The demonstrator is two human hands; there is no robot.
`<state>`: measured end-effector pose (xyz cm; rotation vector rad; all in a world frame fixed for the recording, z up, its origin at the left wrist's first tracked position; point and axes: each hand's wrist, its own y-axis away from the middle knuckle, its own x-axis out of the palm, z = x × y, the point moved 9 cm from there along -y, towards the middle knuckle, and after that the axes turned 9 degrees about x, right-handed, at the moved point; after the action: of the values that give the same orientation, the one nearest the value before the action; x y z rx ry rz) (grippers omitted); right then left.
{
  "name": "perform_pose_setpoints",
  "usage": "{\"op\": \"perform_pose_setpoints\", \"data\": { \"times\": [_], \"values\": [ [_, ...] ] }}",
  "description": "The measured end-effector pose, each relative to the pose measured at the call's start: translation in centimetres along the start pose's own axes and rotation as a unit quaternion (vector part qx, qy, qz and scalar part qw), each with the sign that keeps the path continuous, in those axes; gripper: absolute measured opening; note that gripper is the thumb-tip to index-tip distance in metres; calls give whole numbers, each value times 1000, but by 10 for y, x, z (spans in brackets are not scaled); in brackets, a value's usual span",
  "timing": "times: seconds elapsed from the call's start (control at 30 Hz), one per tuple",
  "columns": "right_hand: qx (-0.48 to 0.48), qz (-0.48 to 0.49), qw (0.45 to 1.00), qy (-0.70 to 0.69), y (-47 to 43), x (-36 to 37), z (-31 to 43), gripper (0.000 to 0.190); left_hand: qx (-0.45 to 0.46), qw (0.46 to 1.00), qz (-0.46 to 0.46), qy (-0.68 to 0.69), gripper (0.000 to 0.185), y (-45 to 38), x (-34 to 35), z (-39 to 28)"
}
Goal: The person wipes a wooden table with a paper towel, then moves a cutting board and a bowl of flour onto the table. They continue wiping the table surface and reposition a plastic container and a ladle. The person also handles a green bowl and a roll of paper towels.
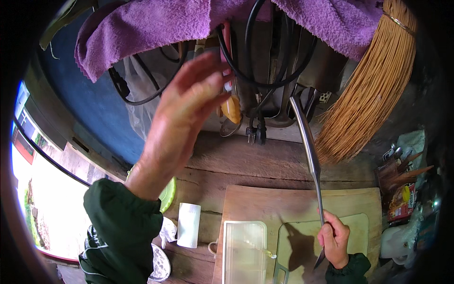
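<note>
My left hand [184, 103] is raised, blurred, with its fingers apart. Its fingertips overlap a hanging utensil's pink-and-white handle [227, 53]; whether they touch it is not clear. An orange-yellow object [231, 109] hangs just below those fingertips. My right hand [334, 237] grips the thin shaft of a long stainless steel cooking utensil [309, 151], probably a turner seen edge-on. Its thick handle points up and away, and its flat end emerges below my fist. Beneath it are a green cutting board [358, 234] and a larger wooden board [248, 204].
A purple towel [159, 28] and black cables [273, 85] with a plug hang ahead. A straw broom [365, 96] hangs at right, above a utensil holder [388, 174]. A translucent lidded container [244, 248] lies on the wooden board. A white paper roll [188, 225] stands left of it.
</note>
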<state>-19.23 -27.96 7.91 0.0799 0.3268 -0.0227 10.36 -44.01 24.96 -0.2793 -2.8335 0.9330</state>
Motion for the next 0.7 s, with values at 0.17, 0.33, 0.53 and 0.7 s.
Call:
{"op": "perform_pose_setpoints", "data": {
  "times": [0.17,0.33,0.53,0.7],
  "values": [
    [-65,-36,997,23,-28,12,14,32,8,978,1,208,34,-27,-10,-27],
    [-123,-68,987,76,-58,25,23,35,54,979,23,194,48,-36,-16,-58],
    [-224,-120,965,72,-83,48,46,35,115,986,77,88,57,-38,-15,-82],
    [-225,-124,960,112,-104,60,59,36,151,983,66,87,58,-36,-26,-86]
  ]
}}
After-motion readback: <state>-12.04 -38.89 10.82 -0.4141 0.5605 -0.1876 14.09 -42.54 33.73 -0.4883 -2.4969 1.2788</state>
